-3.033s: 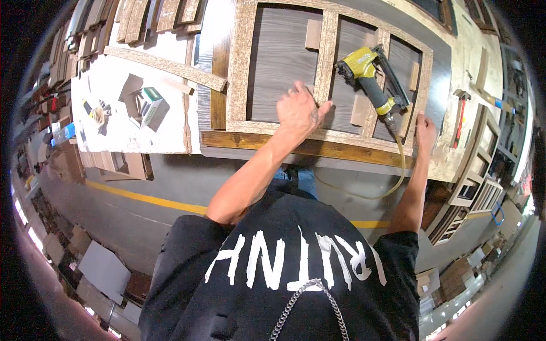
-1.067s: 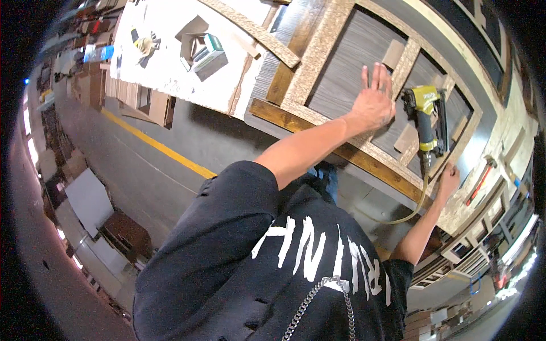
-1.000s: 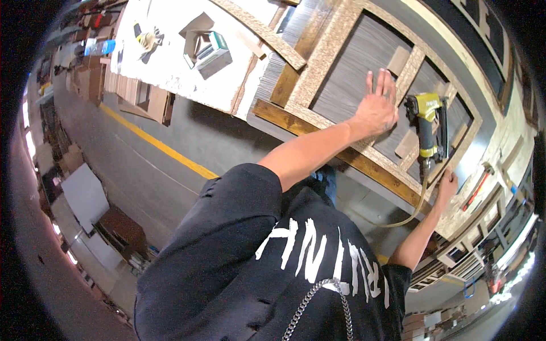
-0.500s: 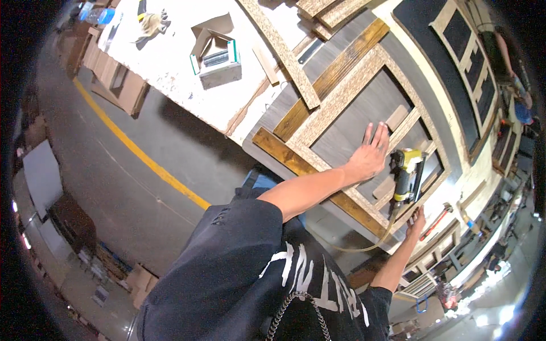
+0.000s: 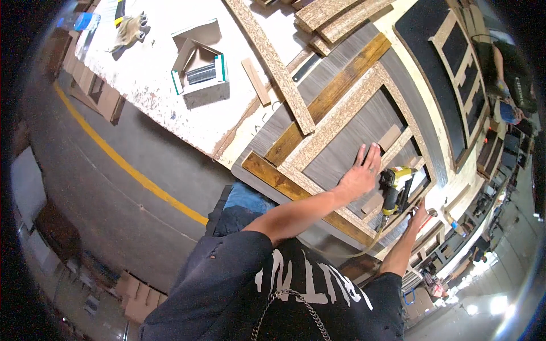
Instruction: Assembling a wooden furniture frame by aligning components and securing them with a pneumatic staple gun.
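Note:
My left hand [image 5: 359,177] lies with outstretched fingers on the grey wood-grain panel [image 5: 339,149], inside a chipboard frame [image 5: 335,126]. Its fingertips are by a small wood block [image 5: 389,138] at the frame's crossbar. A yellow and black nail gun [image 5: 391,196] rests on the frame between my hands, its hose trailing toward me. My right hand [image 5: 418,215] is at the frame's right edge, close beside a red-handled hammer [image 5: 432,212]. Its fingers look extended, though partly hidden. Another small block [image 5: 372,203] lies below my left hand.
Brown stained wood strips [image 5: 284,179] lie along the panel's edges. An open carton of staples [image 5: 206,91] and a work glove [image 5: 131,33] are on the white table at left. Chipboard strips [image 5: 335,20] are stacked at the far side. A dark panel [image 5: 424,42] stands beyond, near another person [image 5: 500,62].
The view has shifted, so the table things sit lower and further left. My right hand has moved closer to the hammer. My left hand stays on the panel.

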Tool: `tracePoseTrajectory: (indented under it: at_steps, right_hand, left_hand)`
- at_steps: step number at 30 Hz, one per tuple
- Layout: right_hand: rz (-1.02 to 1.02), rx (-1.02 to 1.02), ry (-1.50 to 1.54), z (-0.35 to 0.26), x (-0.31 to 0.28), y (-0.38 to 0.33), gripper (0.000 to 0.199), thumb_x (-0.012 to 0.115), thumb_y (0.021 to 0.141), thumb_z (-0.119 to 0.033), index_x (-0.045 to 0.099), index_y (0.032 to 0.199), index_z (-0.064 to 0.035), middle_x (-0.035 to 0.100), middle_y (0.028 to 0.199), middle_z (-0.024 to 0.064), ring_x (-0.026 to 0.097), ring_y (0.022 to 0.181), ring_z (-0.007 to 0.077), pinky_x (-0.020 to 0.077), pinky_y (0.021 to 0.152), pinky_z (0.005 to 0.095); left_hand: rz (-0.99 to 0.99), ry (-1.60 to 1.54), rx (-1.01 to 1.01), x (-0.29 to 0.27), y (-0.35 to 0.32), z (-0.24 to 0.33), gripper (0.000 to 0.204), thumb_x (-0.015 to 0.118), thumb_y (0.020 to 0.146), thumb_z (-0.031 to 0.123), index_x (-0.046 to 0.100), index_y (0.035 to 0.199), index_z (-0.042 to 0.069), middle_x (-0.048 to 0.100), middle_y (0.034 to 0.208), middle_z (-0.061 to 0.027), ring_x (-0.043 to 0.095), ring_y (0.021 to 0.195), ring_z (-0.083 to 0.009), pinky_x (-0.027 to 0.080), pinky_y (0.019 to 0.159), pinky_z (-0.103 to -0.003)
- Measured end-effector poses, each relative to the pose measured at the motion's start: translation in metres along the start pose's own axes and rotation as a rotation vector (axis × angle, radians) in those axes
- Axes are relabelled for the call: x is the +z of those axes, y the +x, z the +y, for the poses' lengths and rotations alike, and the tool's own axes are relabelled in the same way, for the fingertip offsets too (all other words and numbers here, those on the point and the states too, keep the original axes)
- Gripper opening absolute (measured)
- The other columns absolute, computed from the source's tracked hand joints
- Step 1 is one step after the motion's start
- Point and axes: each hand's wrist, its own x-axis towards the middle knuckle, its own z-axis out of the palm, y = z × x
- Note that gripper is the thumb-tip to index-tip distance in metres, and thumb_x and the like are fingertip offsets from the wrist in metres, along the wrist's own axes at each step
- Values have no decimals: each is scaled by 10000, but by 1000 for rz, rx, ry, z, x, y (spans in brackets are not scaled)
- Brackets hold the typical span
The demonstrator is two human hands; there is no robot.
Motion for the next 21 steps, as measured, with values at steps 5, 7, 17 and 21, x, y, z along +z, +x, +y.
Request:
tracePoseTrajectory:
  at_steps: [5, 7, 17, 21]
  right_hand:
    - [80, -36, -177, 13, -16, 3, 604, 603, 919, -497, 685, 1091, 76, 700, 981, 145, 611, 888, 232, 466, 814, 354]
    - [75, -164, -244, -10, 21, -44, 575, 581, 943, -447, 678, 1115, 93, 704, 988, 158, 617, 895, 238, 476, 836, 363]
    - [345, -559, -694, -30, 25, -106, 547, 580, 919, -418, 599, 1237, 28, 626, 1170, 255, 558, 1139, 424, 446, 979, 483]
    - [-89, -816, -386, -48, 68, -211, 682, 645, 902, -473, 501, 1359, 13, 592, 1220, 216, 575, 1122, 384, 438, 978, 452]
  left_hand:
    - [-66, -23, 21, -5, 2, 6, 669, 528, 875, 176, 326, 1337, -265, 267, 1450, -433, 177, 1418, -549, 129, 1142, -677]
    - [-89, -55, -40, 12, -2, 2, 712, 507, 881, 214, 284, 1349, -273, 214, 1473, -436, 130, 1430, -552, 73, 1151, -678]
    - [-195, 136, -10, 12, 11, 8, 759, 417, 952, 425, 335, 1393, -187, 218, 1505, -376, 140, 1453, -470, 134, 1157, -593]
    - [-15, 189, 67, 17, 7, 2, 765, 484, 925, 436, 376, 1325, -207, 308, 1425, -370, 247, 1386, -474, 201, 1105, -597]
